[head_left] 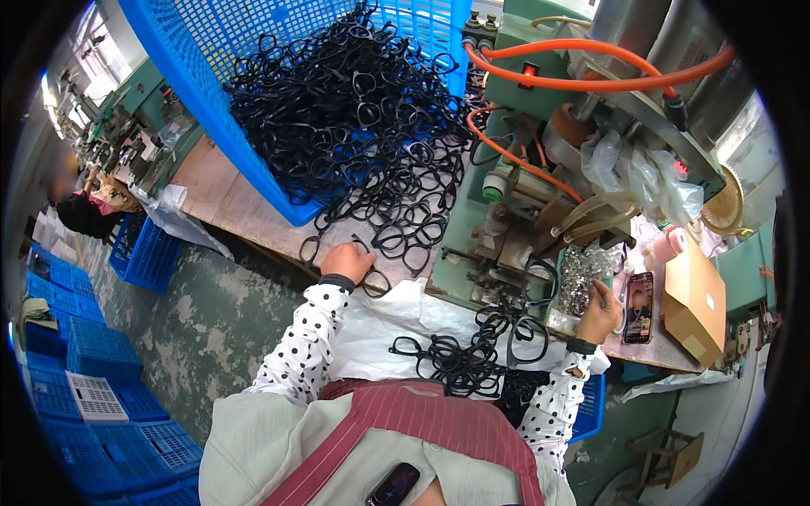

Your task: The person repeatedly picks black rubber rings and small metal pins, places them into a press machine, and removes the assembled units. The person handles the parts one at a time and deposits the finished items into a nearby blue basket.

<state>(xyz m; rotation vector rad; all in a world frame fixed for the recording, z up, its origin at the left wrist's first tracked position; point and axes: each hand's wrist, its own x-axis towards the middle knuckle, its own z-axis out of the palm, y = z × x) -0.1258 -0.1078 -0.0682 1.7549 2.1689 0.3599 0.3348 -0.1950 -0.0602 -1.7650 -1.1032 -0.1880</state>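
My left hand (pixel 346 263) is closed on a black eyeglass frame (pixel 389 284) at the table's front edge, beside loose black frames (pixel 413 223) spilling from a big tilted blue basket (pixel 240 156). On the right, my right hand (pixel 600 314) has its fingers pinched together at the edge of a tray of small shiny metal parts (pixel 584 274). Whatever those fingers hold is too small to make out. Between my hands, a heap of black frames (pixel 460 358) lies on white sheeting (pixel 363 346) over my lap. Another frame (pixel 553 291) stands up by the machine.
A green machine (pixel 472 185) with orange hoses (pixel 591 83) rises ahead of me. Right of the tray are a phone (pixel 639 308), a pink roll (pixel 671 244) and a cardboard box (pixel 696 299). Blue crates (pixel 101 350) stack at left; another person (pixel 89 211) sits beyond.
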